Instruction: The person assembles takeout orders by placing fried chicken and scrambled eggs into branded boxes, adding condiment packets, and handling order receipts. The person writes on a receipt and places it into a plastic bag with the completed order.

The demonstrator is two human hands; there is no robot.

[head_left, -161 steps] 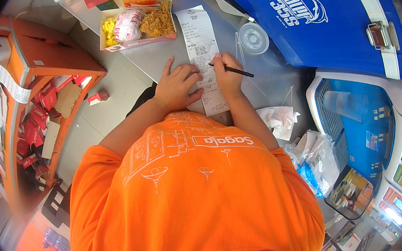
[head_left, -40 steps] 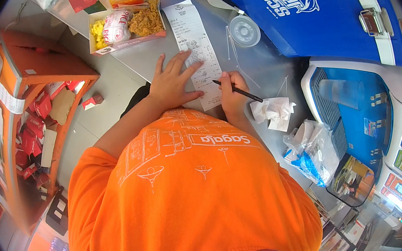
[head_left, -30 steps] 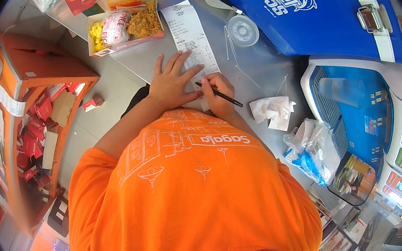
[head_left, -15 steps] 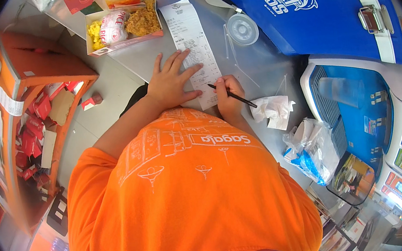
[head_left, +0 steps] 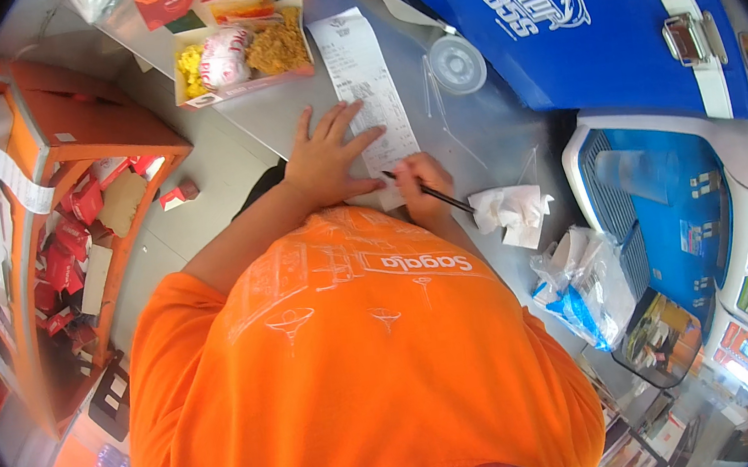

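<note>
A long white printed receipt lies on the grey metal counter. My left hand rests flat across its left side, fingers spread. In my right hand is a black pen, its tip on or just above the lower part of the receipt. Beyond the left hand stands an open food box holding fried chicken, a paper-wrapped round bundle, yellow food and a sauce packet. The receipt's bottom end is partly hidden by my hands and orange shirt.
A clear plastic lid and thin clear strips lie right of the receipt. Crumpled tissue and a plastic bag are further right. A blue cooler box and a drink dispenser border the right side. Orange shelving with red boxes stands left.
The pen tip has moved slightly left and down relative to the receipt, with my right hand. My left hand stays spread on the paper. The whole view has shifted a little.
</note>
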